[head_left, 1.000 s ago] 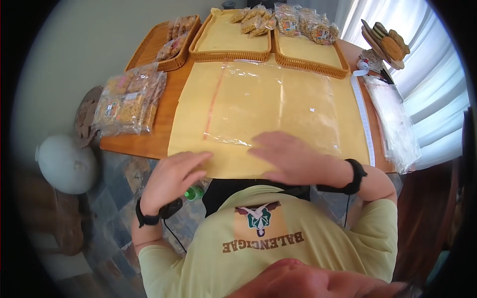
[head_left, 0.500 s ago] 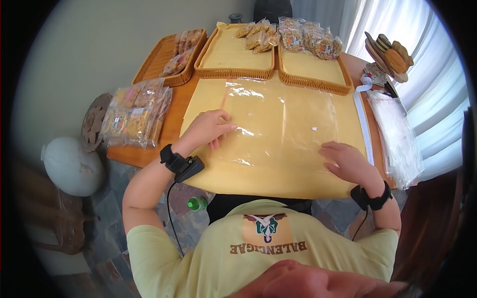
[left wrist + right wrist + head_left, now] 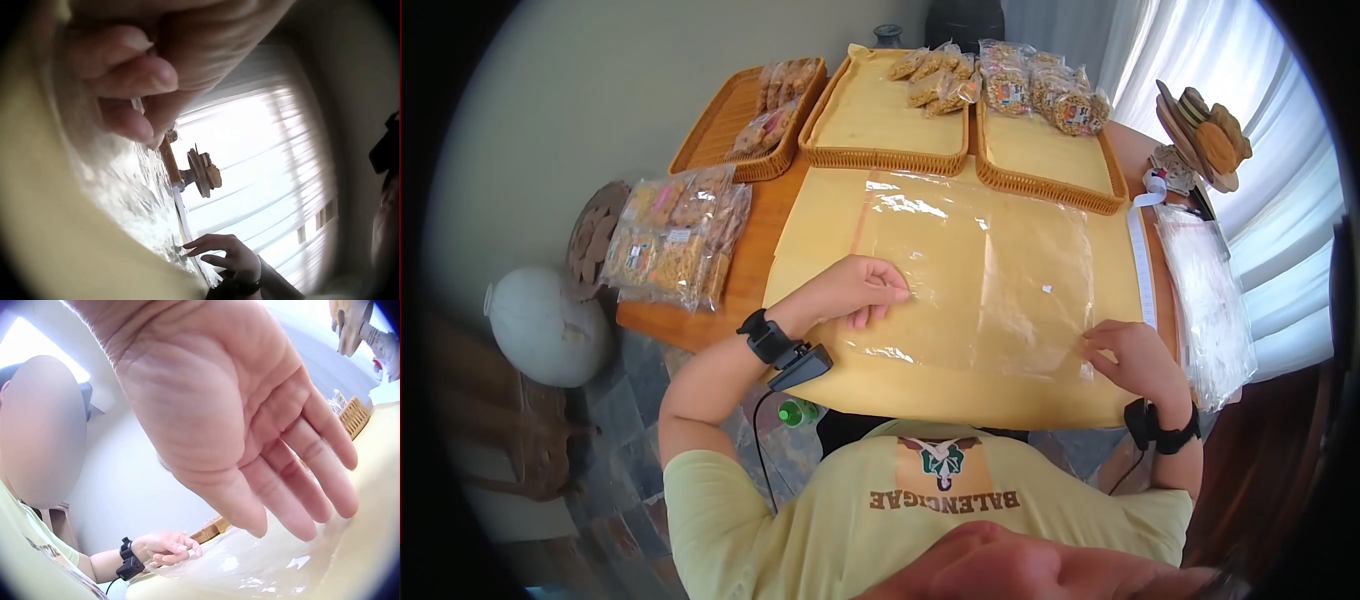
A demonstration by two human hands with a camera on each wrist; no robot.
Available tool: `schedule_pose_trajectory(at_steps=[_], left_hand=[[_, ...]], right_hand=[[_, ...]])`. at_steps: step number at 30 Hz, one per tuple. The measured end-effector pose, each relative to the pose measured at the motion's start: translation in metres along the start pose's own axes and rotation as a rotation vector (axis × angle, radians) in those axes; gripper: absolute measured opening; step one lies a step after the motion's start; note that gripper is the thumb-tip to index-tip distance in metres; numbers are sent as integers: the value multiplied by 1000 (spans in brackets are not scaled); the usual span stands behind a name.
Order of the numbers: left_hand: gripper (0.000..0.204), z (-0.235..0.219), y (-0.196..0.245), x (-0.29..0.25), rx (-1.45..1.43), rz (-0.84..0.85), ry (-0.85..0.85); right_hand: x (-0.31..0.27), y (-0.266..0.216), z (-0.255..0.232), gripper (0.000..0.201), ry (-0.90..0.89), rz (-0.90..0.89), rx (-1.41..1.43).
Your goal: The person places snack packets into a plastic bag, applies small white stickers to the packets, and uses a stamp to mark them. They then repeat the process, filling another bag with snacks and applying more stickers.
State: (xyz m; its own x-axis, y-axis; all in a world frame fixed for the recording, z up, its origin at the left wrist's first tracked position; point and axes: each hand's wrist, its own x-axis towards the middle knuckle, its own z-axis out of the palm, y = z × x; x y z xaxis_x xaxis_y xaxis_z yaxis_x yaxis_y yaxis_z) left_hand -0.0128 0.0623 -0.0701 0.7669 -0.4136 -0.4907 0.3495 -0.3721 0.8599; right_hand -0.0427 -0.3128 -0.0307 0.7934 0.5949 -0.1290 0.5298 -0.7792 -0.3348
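Observation:
A large clear plastic bag [image 3: 1020, 265] lies spread on the yellow sheet, with a reddish strip along its left side. My left hand [image 3: 860, 290] is over the bag's left part, thumb and forefinger pinching the film. In the left wrist view that hand [image 3: 134, 81] has curled fingers, with glossy plastic just below. At the bag's lower right edge is my right hand [image 3: 1135, 355], its fingertips right at the film. The right wrist view shows this hand [image 3: 231, 425] palm on, fingers loosely extended and holding nothing.
Wicker trays [image 3: 885, 160] line the back, some with bagged snacks [image 3: 1010, 90]. Larger snack packs [image 3: 670, 240] sit at the left. A white measuring tape [image 3: 1145, 260] and a stack of clear bags [image 3: 1205, 300] lie right, near a wooden ornament [image 3: 1200, 135].
Both hands came from the table's front edge onto the bag. The right hand swung out to its right edge; the left reached its left part, then shifted slightly inward.

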Motion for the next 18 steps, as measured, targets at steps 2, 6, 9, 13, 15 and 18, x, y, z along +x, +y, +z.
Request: schedule_pose_trajectory(at_steps=[2,6,9,13,15,18], left_hand=[[32,0,-5,-7,119,150,234],[46,-13,12,-21,475,94,455],[45,-15,8,-10,365,95,396],[37,-12,2,10,101,103,195],[26,-12,6,14,-35,20,21],[22,-10,1,4,14,169,172]], right_hand=[[-4,10,3,19,48,-69,21],[-5,-11,-2,26,86,28,-11],[0,-12,6,29,129,77,-76],[4,6,23,25,167,193,-50],[1,13,22,23,200,205,-62],[-7,21,17,22,263,234,170]])
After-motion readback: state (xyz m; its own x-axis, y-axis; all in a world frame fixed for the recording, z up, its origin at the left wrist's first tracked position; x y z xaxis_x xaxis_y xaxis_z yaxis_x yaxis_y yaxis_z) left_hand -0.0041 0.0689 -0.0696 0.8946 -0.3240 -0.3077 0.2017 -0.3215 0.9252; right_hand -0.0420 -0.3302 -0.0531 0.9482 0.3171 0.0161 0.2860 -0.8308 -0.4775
